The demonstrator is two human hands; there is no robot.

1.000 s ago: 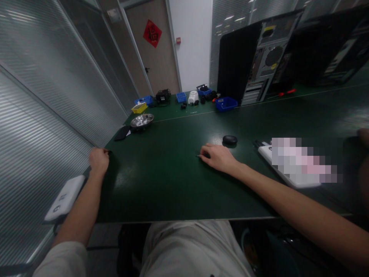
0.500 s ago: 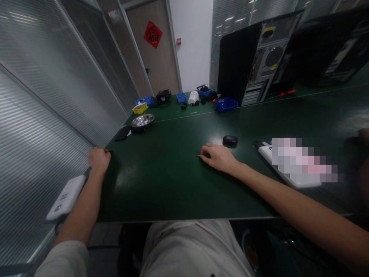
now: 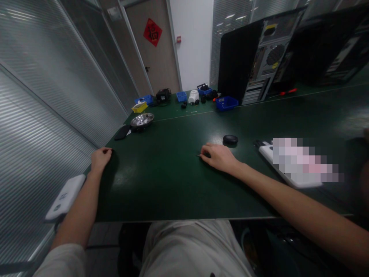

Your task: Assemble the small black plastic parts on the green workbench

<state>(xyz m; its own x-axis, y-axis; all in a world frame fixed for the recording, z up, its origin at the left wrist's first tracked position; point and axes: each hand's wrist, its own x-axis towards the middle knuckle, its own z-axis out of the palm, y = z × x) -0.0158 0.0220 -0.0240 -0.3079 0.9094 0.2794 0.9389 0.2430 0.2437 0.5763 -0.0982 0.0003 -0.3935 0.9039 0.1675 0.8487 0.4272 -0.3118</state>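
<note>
My left hand (image 3: 100, 158) rests at the left side of the green table (image 3: 161, 181). Its fingers are closed in a pinch, and something small and dark at the fingertips is too unclear to name. Near the middle of the table lies my right hand (image 3: 216, 156), thumb and fingers pinched round a small thin metal piece (image 3: 198, 155) whose pointed end sticks out to the left. The rest of that piece is hidden by the fingers. Just behind the right hand sits a black rounded oval object (image 3: 230, 139), not touching it.
A metal bowl (image 3: 142, 120) and a flat black item (image 3: 123, 132) lie at the back left. Along the far side are a yellow tray (image 3: 140, 107), a blue bin (image 3: 226, 104) and a computer tower (image 3: 239, 63). A white device (image 3: 300, 182), partly blurred out, lies right.
My left hand has shifted slightly to the right and its fingers have straightened a little at the pinch. My right hand stays in place with the thin metal piece.
</note>
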